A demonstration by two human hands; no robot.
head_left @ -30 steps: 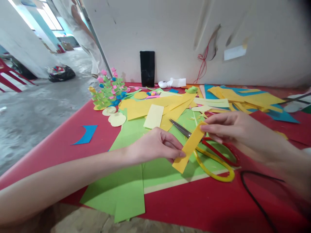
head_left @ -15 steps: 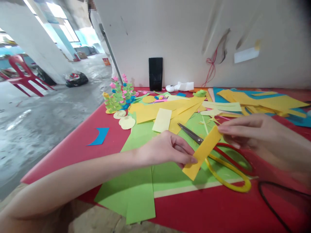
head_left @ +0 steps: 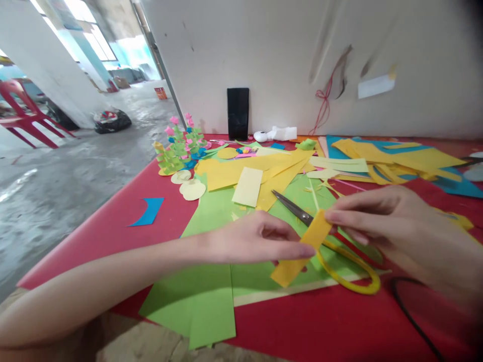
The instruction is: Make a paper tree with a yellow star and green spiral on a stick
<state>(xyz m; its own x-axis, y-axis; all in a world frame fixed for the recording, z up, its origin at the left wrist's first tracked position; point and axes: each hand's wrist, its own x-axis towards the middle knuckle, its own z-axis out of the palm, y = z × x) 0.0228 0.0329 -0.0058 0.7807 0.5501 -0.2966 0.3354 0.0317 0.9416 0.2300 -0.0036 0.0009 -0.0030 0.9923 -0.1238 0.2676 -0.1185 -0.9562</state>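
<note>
- Red table (head_left: pixel 94 236): it filled the lower view and ran back to a pale wall, with paper offcuts scattered over it.
- Green sheets (head_left: pixel 211 301): several lay overlapped on the near middle of the table, under both hands, with the front corners hanging over the near edge.
- Yellow sheets (head_left: pixel 234 171): a loose pile lay behind the green sheets. More yellow lay over blue paper (head_left: pixel 458 187) at the far right.
- Left hand (head_left: pixel 252 241): it was closed in a pinch, thumb and fingertips nipping the yellow strip near its middle, and was raised above the green sheets.
- Right hand (head_left: pixel 385 221): the fingers were drawn together in a pinch on the strip's upper end, with the other fingers loosely curled.
- Scissors (head_left: pixel 294 208): they lay flat on the green sheets below the hands, blades pointing away to the left, with the yellow and red handle loops under the right hand.
- Yellow strip (head_left: pixel 315 234): narrow and slanted, it was held between the two hands just above the scissors, its lower end free.
- Paper flower models (head_left: pixel 179 146): green stems with pink tops stood upright at the far left of the table.
- Black phone (head_left: pixel 238 113): it was propped upright against the wall.
- Pale yellow rectangle (head_left: pixel 248 187): it lay on the yellow pile, near the scissor tips.
- Blue scrap (head_left: pixel 147 211): it lay alone on bare red, well left of the hands.
</note>
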